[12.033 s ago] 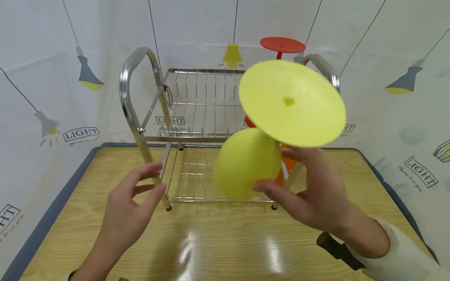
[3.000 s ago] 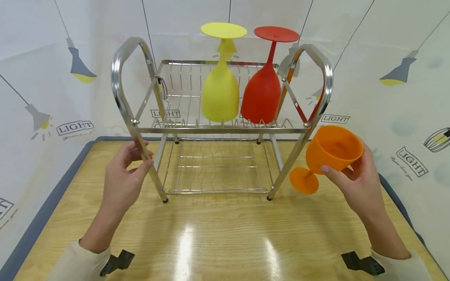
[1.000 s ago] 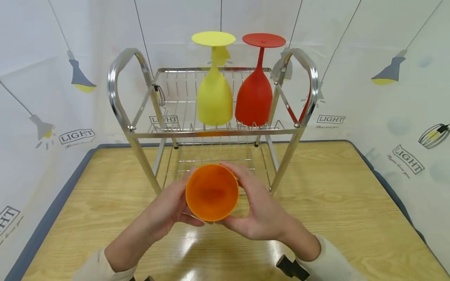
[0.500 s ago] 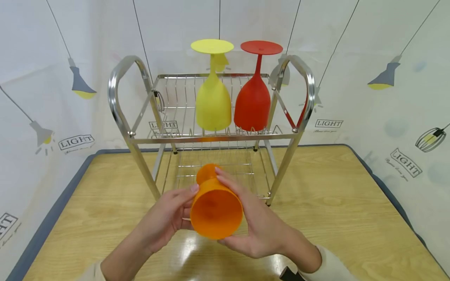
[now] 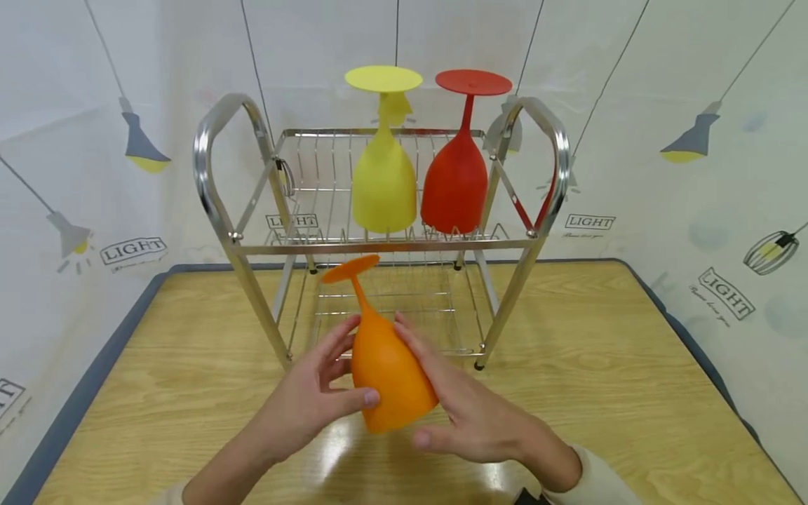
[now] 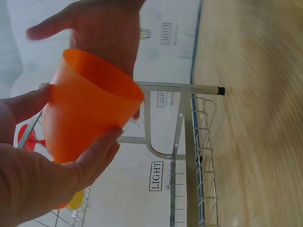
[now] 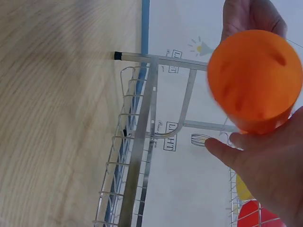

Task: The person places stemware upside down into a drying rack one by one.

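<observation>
An orange plastic goblet (image 5: 393,375) is held in the air before the rack, tilted, its foot up and to the left and its mouth down to the right. My left hand (image 5: 303,400) grips the bowl, thumb on the near side and fingers behind. Along the bowl's right side lie the extended fingers of my right hand (image 5: 476,410), its thumb spread away from the cup. In the right wrist view the goblet's open mouth (image 7: 255,75) faces the camera. On the rack's upper tier a yellow goblet (image 5: 384,189) and a red goblet (image 5: 456,189) stand upside down, side by side.
The two-tier metal dish rack (image 5: 379,247) stands on a wood-grain table (image 5: 631,365), with wire slots on the upper tier and a wire shelf (image 5: 385,311) below. Curved side handles rise at both ends. Behind hangs a white printed cloth (image 5: 631,175).
The yellow goblet was set upside down beside the red one. The orange goblet came from the right to the middle and was turned foot up; my right thumb has come off it.
</observation>
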### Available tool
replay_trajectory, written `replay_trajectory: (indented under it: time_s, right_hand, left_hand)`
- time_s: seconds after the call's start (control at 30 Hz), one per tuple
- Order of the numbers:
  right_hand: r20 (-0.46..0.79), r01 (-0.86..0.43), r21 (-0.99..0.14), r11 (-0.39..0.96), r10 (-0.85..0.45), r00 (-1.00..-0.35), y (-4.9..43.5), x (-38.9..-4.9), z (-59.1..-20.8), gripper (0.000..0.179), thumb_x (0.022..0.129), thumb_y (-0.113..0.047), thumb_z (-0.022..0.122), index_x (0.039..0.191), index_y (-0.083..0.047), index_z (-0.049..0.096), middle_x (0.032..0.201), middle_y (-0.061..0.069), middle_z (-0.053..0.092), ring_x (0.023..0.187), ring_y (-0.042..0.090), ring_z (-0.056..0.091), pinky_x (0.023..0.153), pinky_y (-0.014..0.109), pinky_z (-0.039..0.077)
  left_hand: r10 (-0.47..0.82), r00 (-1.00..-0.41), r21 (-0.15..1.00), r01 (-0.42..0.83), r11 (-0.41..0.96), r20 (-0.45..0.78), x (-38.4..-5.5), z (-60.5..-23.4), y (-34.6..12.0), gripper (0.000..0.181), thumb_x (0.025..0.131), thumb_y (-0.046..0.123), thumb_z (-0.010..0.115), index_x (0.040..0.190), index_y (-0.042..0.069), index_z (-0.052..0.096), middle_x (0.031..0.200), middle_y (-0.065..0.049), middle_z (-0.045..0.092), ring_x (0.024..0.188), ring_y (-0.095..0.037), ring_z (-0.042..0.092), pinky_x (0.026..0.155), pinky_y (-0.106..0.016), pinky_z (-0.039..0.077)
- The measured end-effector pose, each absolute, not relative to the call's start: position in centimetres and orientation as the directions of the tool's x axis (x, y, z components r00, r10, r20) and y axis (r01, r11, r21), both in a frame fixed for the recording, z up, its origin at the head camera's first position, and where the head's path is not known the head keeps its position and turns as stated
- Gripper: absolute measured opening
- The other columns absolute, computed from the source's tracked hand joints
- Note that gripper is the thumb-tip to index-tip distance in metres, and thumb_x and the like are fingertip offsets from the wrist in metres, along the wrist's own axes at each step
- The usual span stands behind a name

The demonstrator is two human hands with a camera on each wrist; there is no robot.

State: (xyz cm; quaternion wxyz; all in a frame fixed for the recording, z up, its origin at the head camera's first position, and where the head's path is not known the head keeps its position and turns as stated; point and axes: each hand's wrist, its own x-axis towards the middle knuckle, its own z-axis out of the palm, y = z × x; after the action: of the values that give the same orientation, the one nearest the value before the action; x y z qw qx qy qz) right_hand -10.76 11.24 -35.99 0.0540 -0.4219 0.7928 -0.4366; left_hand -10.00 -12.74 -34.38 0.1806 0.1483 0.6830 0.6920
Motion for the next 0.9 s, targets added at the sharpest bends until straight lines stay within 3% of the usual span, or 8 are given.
replay_trajectory:
  time_s: [0.17,0.27,0.37,0.47,0.57,0.77,0.9]
  right_hand:
    - [0.262,-0.614,-0.734,0.289,-0.714,-0.649,11.0,-11.0,-36.5,0.093,0.090,-0.074,0.039,0.157,-0.023,-0.002,0.164,-0.004,-0.002,0.148,0.023,0.018,0.111,0.056,0.033]
    - [0.273,-0.619,-0.730,0.289,-0.707,-0.652,10.8,-11.1,-36.7,0.095,0.089,-0.073,0.040,0.157,-0.023,-0.003,0.164,-0.003,0.001,0.148,0.021,0.017,0.113,0.055,0.030]
    - [0.300,-0.632,-0.727,0.267,-0.706,-0.642,10.5,-11.2,-36.8,0.096,0.088,-0.074,0.041,0.157,-0.022,-0.001,0.163,-0.003,0.009,0.145,0.020,0.025,0.114,0.052,0.030]
    - [0.320,-0.639,-0.730,0.244,-0.704,-0.634,10.2,-11.3,-36.8,0.097,0.087,-0.074,0.044,0.157,-0.022,0.001,0.160,-0.004,0.017,0.141,0.019,0.032,0.114,0.050,0.032]
    - [0.301,-0.614,-0.746,0.257,-0.692,-0.656,10.1,-11.3,-36.8,0.097,0.087,-0.073,0.048,0.157,-0.024,0.002,0.160,-0.007,0.018,0.142,0.017,0.031,0.114,0.050,0.032]
    - [0.291,-0.586,-0.748,0.311,-0.640,-0.711,11.1,-11.1,-36.0,0.089,0.091,-0.059,0.057,0.157,-0.027,0.006,0.161,-0.008,0.019,0.145,0.018,0.027,0.113,0.056,0.031]
    - [0.421,-0.614,-0.716,0.331,-0.496,-0.759,12.1,-11.5,-35.4,0.071,0.096,-0.033,0.060,0.155,-0.017,0.023,0.157,0.001,0.032,0.141,0.023,0.035,0.108,0.051,0.040]
  left_hand:
    - [0.381,-0.912,0.908,0.282,0.309,0.153,-9.2,-35.0,-11.9,0.100,0.077,0.010,0.083,0.155,0.020,0.022,0.152,-0.004,0.032,0.126,-0.030,0.050,0.088,-0.034,0.056]
    - [0.395,-0.840,0.714,0.531,0.457,0.372,-9.2,-35.4,-11.5,0.103,0.070,0.006,0.087,0.153,0.018,0.027,0.147,-0.004,0.037,0.126,-0.026,0.050,0.090,-0.037,0.055]
    - [0.425,-0.726,0.485,0.681,0.548,0.540,-9.3,-35.8,-11.5,0.105,0.062,0.008,0.092,0.150,0.011,0.033,0.143,-0.009,0.042,0.122,-0.025,0.053,0.092,-0.041,0.054]
    - [0.442,-0.658,0.344,0.722,0.600,0.610,-9.4,-36.0,-11.6,0.101,0.059,0.011,0.093,0.144,0.005,0.039,0.136,-0.012,0.048,0.118,-0.026,0.054,0.093,-0.044,0.053]
    - [0.453,-0.643,0.303,0.726,0.617,0.618,-9.4,-36.0,-11.7,0.099,0.058,0.013,0.093,0.141,0.003,0.041,0.132,-0.012,0.051,0.114,-0.026,0.055,0.089,-0.044,0.055]
    - [0.477,-0.597,0.271,0.762,0.588,0.645,-9.6,-34.3,-12.1,0.090,0.058,0.012,0.091,0.136,0.003,0.047,0.126,-0.011,0.052,0.109,-0.026,0.053,0.083,-0.040,0.056]
    - [0.467,-0.622,0.332,0.758,0.562,0.629,-9.6,-31.7,-12.7,0.094,0.062,0.012,0.090,0.142,0.008,0.042,0.135,-0.009,0.049,0.116,-0.025,0.050,0.089,-0.046,0.054]
